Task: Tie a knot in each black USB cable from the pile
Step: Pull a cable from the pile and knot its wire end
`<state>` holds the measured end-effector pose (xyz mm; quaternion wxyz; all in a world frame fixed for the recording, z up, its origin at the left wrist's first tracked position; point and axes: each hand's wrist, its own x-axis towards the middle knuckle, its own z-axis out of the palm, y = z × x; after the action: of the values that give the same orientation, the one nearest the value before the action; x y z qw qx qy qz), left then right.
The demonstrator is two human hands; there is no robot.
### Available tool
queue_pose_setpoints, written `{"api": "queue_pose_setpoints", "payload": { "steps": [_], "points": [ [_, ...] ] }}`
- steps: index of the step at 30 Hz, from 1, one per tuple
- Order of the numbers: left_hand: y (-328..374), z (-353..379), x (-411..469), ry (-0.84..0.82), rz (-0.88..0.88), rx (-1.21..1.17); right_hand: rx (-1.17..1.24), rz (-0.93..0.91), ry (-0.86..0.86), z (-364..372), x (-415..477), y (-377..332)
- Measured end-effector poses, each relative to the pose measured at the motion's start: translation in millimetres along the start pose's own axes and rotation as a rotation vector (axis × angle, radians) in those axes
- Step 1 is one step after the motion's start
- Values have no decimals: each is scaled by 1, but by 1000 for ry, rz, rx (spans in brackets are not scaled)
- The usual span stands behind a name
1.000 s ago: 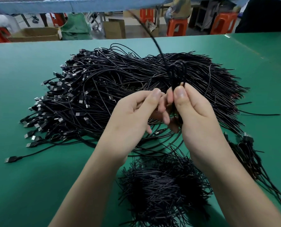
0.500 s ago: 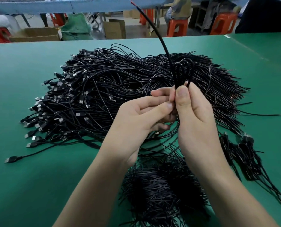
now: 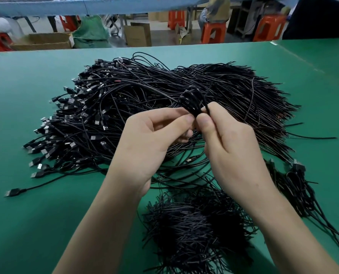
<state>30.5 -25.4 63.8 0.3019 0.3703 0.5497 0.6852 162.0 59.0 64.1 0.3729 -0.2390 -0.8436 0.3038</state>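
Observation:
A big pile of black USB cables (image 3: 149, 107) spreads over the green table (image 3: 26, 224), plugs to the left, bare ends to the right. Above its middle I hold one black cable coiled into small loops (image 3: 191, 100). My left hand (image 3: 149, 143) pinches the coil from the left with thumb and fingers. My right hand (image 3: 228, 147) pinches it from the right, thumb in front. The loops stick up between both hands. The rest of that cable is hidden among the pile.
A heap of black cable ends (image 3: 196, 232) lies near me under my forearms. A smaller bundle of cables (image 3: 297, 186) lies at the right. Beyond the table's far edge stand orange stools (image 3: 214, 32), cardboard boxes (image 3: 44, 41) and another table (image 3: 105, 4).
The cable's long free end that stood up toward the far table has come down out of sight. The coil is lower and more bunched, and both hands have closed in on it.

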Motion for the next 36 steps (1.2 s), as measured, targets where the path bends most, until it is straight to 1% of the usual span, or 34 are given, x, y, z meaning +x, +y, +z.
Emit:
{"api": "queue_pose_setpoints", "payload": {
  "steps": [2,5,7,8,11,13,15,19,25,32,36],
  "points": [
    [1,-1,-1,-41,16,4,-14,13,-3,0,0,0],
    [3,-5,-1,-103,-56,-87,76,63,-17,0,0,0],
    [3,-10,-1,-165,-87,-121,213,116,-52,-1,2,1],
    [3,-13,0,-181,-75,-99,293,144,-81,-2,3,1],
    [-1,-16,2,-167,6,1,533,227,-168,-5,3,0],
    [-4,-16,3,-143,34,-12,666,264,-226,-4,3,-3],
    [-7,-16,4,-133,58,-41,740,287,-285,-5,3,-6],
    [-15,-18,7,-124,66,-54,740,303,-378,-8,2,-9],
    [-17,-14,7,-235,41,-40,675,286,-444,-16,3,-3],
    [-22,-8,5,-285,-58,-79,755,412,-551,-24,5,11],
    [-22,-8,4,-288,-106,-76,769,437,-572,-27,5,12]
  ]
}}
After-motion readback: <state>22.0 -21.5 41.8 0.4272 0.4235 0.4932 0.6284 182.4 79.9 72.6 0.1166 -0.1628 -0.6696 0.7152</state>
